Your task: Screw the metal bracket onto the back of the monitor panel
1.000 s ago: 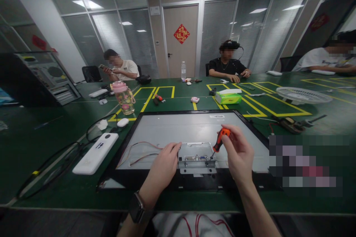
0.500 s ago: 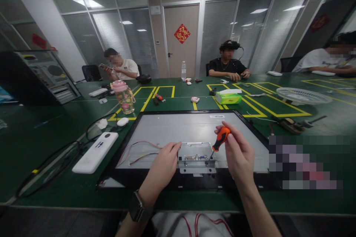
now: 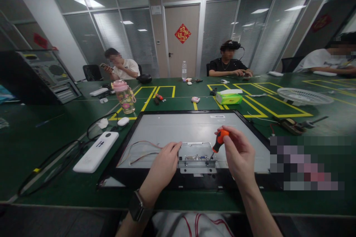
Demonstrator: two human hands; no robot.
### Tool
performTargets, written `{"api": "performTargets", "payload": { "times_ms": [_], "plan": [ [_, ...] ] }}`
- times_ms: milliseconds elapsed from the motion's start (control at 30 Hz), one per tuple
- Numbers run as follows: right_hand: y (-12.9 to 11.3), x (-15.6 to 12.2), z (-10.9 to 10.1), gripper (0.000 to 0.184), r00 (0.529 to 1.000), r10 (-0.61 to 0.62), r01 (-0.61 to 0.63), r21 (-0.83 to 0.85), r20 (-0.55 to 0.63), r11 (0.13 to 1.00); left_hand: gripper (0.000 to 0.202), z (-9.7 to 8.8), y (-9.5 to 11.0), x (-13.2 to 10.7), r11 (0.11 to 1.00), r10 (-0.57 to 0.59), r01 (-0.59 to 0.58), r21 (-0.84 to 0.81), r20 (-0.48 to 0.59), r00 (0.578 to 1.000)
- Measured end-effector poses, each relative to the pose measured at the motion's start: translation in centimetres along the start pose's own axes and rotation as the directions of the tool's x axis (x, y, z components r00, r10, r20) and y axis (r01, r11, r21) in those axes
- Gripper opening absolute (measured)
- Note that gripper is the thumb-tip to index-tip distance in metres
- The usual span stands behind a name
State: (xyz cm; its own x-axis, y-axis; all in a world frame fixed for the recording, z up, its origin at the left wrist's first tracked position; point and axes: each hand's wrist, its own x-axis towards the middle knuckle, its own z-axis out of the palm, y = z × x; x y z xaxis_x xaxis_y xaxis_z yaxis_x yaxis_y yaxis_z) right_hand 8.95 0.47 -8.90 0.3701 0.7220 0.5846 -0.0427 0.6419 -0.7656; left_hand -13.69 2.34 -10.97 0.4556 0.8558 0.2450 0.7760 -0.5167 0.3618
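My right hand (image 3: 239, 152) holds an orange and black screwdriver (image 3: 221, 139) by its handle. The screwdriver leans, its tip down at the right-hand port on a metal bracket (image 3: 196, 150). That bracket, with a row of connector ports, sits at the near edge of a flat display panel (image 3: 178, 126). The panel lies with its grey metal back facing up and a black frame around it. At the bracket's left end, my left hand (image 3: 165, 161) grips its edge, fingers together; the fingertips are partly hidden. Thin wires (image 3: 143, 142) run out on the panel to the left of this hand.
Left of the panel lie a white power bank (image 3: 96, 152), black cables (image 3: 52, 174) and a pink-lidded bottle (image 3: 124, 96). Beyond it are a green tissue pack (image 3: 229, 97) and a white racket-like grille (image 3: 304, 96). A computer case (image 3: 39, 76) stands far left. Several people sit around the table.
My right hand's fingers have shifted slightly lower around the screwdriver handle, while its tip stays at the same spot. My left hand keeps its place. Across the table, two people's hands have moved.
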Motion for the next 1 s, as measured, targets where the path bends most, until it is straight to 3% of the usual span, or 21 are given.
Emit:
{"api": "performTargets", "payload": {
  "times_ms": [167,333,467,633,867,1000],
  "plan": [
    [-0.31,0.77,0.16,0.010,0.999,-0.042,0.043,0.082,-0.016,0.996,0.048,0.15,-0.12,-0.01,1.000,0.003,-0.003,-0.001,-0.017,1.000],
    [-0.48,0.64,0.21,0.012,0.999,0.041,-0.039,0.217,-0.007,0.975,0.047,0.27,-0.23,-0.01,1.000,0.006,-0.006,-0.007,-0.028,1.000],
    [-0.47,0.30,0.50,0.017,0.990,0.117,-0.131,0.232,0.073,0.964,0.047,0.23,-0.23,0.02,1.000,0.005,-0.005,-0.008,-0.029,1.000],
    [-0.21,0.43,0.25,0.013,0.995,0.048,-0.064,0.186,0.087,0.981,0.047,0.16,-0.18,0.03,1.000,-0.003,0.003,0.003,-0.011,1.000],
    [-0.64,0.25,0.21,0.019,0.987,0.069,-0.102,0.241,0.144,0.965,0.048,-0.11,0.08,0.03,1.000,-0.008,0.008,-0.002,0.003,1.000],
    [-0.55,0.47,0.11,0.011,0.994,0.020,-0.041,0.197,0.106,0.980,0.047,-0.08,0.08,0.01,1.000,-0.009,0.009,-0.011,0.004,1.000]
  ]
}}
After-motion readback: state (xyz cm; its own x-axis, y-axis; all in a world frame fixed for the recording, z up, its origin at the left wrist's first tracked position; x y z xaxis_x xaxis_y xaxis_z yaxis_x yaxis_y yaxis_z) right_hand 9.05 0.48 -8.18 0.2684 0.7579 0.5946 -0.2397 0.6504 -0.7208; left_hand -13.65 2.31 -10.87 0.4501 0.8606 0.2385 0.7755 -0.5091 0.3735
